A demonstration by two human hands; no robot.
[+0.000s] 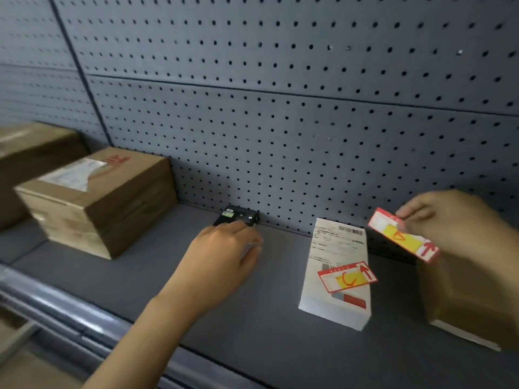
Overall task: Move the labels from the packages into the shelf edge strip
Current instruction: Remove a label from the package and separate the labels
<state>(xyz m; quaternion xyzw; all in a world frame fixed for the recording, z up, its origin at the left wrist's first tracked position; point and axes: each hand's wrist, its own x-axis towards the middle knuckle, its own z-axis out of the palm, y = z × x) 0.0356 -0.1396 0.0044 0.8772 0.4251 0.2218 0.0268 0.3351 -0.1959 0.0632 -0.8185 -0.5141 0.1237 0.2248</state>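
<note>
Two bare hands are shown: the left hand (222, 256) and the right hand (449, 217). Both forearms are uncovered; the outlines are blurred.

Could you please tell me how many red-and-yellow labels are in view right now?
2: one label held in the right hand, one lying on the white package. Others may be hidden.

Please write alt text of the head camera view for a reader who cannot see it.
The right hand holds a red and yellow label above a grey shelf, while the left hand reaches toward a small black device. Another label lies on a white package; cardboard boxes stand at the left.
</note>
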